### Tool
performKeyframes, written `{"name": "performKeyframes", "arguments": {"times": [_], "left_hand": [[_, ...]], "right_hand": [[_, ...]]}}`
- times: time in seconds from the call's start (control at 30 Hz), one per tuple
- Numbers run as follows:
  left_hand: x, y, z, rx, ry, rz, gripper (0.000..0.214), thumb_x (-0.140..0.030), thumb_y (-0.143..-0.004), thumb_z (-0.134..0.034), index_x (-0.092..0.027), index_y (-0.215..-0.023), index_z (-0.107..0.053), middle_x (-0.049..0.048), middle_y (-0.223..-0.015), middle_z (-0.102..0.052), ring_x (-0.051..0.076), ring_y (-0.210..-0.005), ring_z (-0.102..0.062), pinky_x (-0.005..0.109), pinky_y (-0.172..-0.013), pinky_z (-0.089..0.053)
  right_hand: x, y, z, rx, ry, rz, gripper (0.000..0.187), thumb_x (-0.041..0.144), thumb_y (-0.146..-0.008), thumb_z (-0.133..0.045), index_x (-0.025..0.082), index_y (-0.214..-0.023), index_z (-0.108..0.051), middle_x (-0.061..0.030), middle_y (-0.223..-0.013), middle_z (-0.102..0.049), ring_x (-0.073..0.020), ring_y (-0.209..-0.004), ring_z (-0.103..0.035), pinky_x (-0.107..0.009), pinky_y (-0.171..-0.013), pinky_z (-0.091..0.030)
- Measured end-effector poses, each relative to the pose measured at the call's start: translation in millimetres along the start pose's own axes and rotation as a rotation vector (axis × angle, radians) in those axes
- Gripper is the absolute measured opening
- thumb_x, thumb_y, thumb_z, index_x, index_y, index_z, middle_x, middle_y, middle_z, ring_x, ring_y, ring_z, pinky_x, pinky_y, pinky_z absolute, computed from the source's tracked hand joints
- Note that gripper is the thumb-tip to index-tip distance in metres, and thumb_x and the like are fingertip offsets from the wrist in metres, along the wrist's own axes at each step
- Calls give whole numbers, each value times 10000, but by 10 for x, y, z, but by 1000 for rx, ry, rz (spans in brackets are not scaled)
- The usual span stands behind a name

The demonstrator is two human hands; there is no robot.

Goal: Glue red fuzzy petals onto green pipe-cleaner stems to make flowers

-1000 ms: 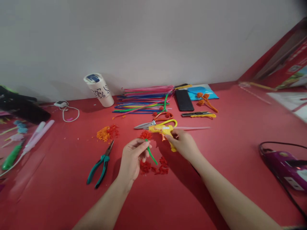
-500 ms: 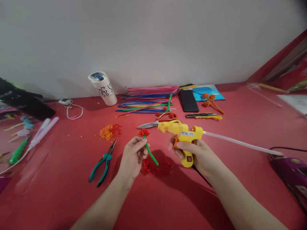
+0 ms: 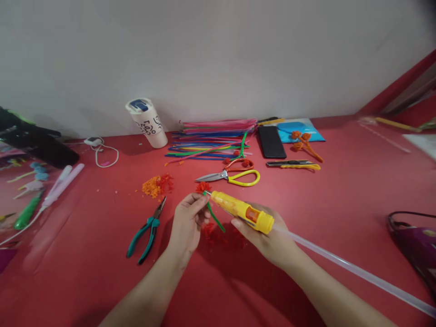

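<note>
My left hand (image 3: 188,222) pinches a small red flower (image 3: 203,186) on a green pipe-cleaner stem (image 3: 214,215), held just above the red table (image 3: 102,272). My right hand (image 3: 269,238) grips a yellow glue gun (image 3: 240,210). Its nozzle points left and touches the stem right under the red flower head. A long clear glue stick (image 3: 350,270) trails from the gun's back toward the lower right. Red pipe-cleaner bits (image 3: 221,234) lie on the table under both hands.
Teal pliers (image 3: 146,229) lie left of my left hand. Yellow-handled scissors (image 3: 231,176), an orange and red scrap pile (image 3: 156,185), a bundle of coloured pipe cleaners (image 3: 211,141), a white cup (image 3: 148,122), a black phone (image 3: 271,141) and a utility knife (image 3: 293,164) lie behind. A purple device (image 3: 417,245) sits right.
My right hand picked the glue gun up from the table, swung it round and brought its nozzle to the stem under the flower. My left hand kept the flower nearly still.
</note>
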State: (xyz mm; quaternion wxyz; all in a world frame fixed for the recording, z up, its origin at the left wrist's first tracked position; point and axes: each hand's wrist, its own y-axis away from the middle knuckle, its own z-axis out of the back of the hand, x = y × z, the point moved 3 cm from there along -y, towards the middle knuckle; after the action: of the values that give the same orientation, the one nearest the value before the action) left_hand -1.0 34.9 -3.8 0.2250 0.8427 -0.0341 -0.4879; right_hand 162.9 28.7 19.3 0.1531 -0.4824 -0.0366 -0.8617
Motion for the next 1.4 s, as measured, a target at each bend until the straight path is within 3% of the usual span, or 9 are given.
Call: {"name": "performKeyframes", "arguments": {"times": [1.4], "left_hand": [[-10,7,2,-1,9,-15,252,-251,-565,-769,-159,-640,-546,-71,-438,-510,40,-362,-466,122,-348,-335]], "right_hand": [[6,-24,-19,-43,-9,-16,286,420,-799,-509,206,-611,-473,20,-537,-466,-104,-461,-413,-216,-432,-335]]}}
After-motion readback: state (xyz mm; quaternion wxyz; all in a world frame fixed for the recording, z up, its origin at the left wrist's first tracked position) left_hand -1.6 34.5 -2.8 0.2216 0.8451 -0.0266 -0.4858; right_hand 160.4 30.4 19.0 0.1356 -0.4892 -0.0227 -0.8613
